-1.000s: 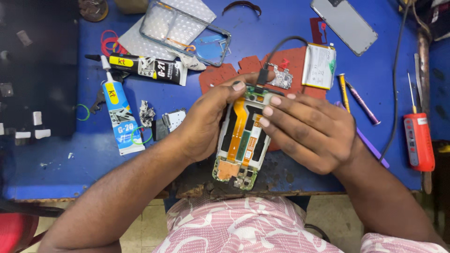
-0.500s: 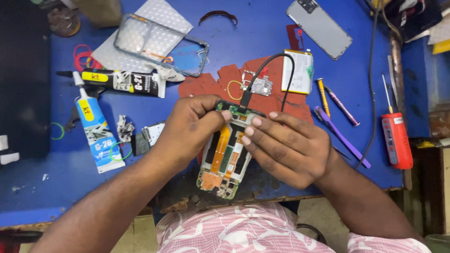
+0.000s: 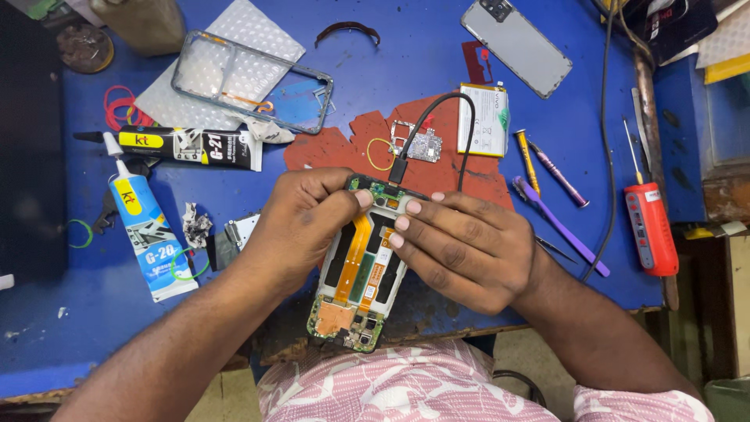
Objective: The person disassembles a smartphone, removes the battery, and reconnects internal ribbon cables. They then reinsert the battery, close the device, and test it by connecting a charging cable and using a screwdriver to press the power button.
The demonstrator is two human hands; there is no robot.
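Observation:
An opened smartphone (image 3: 359, 273) with its back off lies at the near edge of the blue table (image 3: 406, 70), showing orange flex ribbons and green boards. My left hand (image 3: 301, 227) grips its left side, thumb on the top board. My right hand (image 3: 461, 246) rests on its right side, fingertips pressing on the upper part. A black cable (image 3: 437, 105) is plugged into the phone's top end.
Left of the phone lie a black glue tube (image 3: 187, 144), a white and blue glue tube (image 3: 144, 234) and a clear phone case (image 3: 250, 78). A battery (image 3: 484, 117), a small metal part (image 3: 418, 144), a grey back cover (image 3: 519, 43), purple tools (image 3: 558, 227) and a red screwdriver (image 3: 648, 227) lie to the right.
The view has shifted slightly. Both hands stay on the phone, with the fingers of my right hand moved a little on its upper part.

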